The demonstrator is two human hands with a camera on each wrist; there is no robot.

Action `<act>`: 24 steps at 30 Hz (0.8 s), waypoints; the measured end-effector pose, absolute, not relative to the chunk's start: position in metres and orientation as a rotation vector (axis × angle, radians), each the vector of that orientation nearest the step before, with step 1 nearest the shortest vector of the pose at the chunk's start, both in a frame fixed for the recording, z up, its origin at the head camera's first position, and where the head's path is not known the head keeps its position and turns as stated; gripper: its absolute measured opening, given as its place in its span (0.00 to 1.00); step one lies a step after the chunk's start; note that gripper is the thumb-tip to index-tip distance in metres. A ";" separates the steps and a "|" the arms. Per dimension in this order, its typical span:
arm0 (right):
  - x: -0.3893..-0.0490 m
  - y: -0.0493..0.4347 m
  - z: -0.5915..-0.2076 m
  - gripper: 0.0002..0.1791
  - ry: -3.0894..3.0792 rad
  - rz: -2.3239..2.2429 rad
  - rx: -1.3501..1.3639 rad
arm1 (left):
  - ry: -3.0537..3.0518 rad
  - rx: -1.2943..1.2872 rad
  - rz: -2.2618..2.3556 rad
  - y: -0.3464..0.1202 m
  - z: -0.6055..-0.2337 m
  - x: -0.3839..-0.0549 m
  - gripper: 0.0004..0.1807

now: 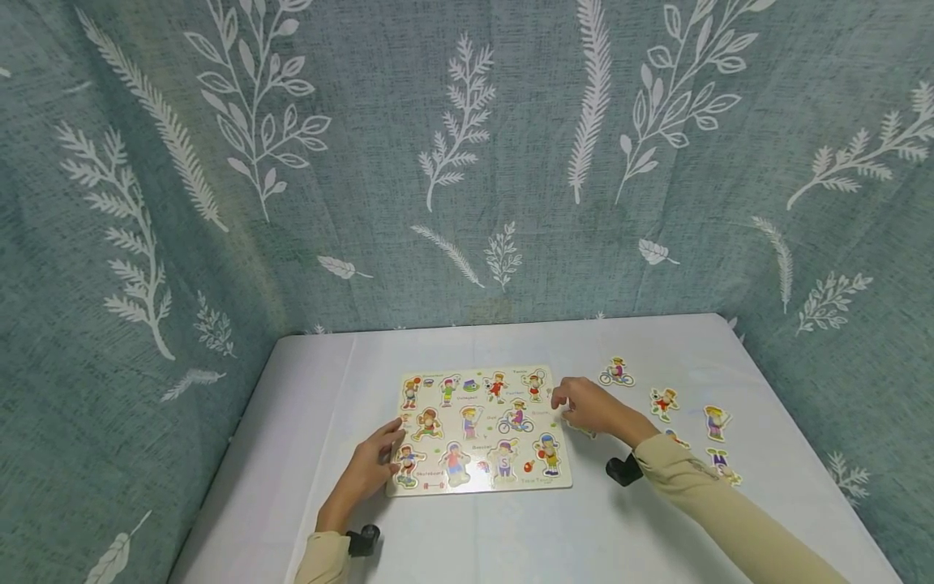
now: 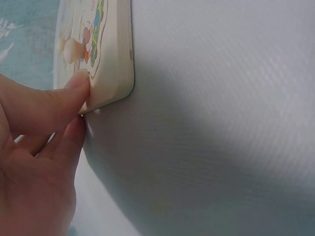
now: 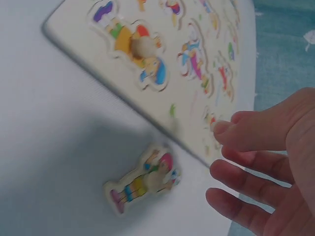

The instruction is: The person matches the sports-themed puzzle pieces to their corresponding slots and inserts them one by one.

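Note:
A wooden peg puzzle board (image 1: 452, 434) with sports figures lies flat on the table. My left hand (image 1: 375, 462) grips its left edge. In the left wrist view the thumb (image 2: 74, 93) presses on the top near a corner, beside a round knob (image 2: 74, 50), with fingers below the edge. My right hand (image 1: 589, 405) hovers at the board's right edge, fingers loosely bent, nothing visibly held. Beside the board under that hand lies a loose figure piece (image 3: 142, 184) with a pink cap, partly hidden in the head view. A blue-capped piece (image 3: 152, 71) with a knob sits in the board.
Several loose pieces lie on the white table (image 1: 503, 543) to the right: a cyclist (image 1: 616, 373), a football player (image 1: 664, 403), a figure with a bat (image 1: 716, 423) and one partly behind the right sleeve (image 1: 722, 469). A leaf-patterned curtain (image 1: 379, 162) hangs behind and at both sides.

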State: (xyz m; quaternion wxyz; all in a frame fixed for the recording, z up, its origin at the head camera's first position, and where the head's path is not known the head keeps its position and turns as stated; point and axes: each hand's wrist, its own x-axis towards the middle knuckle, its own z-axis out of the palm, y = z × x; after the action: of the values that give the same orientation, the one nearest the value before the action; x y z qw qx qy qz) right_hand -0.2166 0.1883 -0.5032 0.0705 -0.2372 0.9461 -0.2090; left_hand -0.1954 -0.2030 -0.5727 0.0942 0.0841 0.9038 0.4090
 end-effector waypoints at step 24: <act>-0.210 0.221 -0.537 0.10 2.834 -0.720 -0.695 | 2.657 0.219 1.246 -0.203 -0.573 -0.195 0.35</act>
State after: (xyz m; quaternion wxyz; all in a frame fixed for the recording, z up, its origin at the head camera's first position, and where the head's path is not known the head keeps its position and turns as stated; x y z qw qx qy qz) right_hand -0.2104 0.2206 -0.5372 0.0680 -0.2308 0.9407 -0.2390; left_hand -0.1952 -0.2031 -0.5731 0.0992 0.0740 0.8984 0.4215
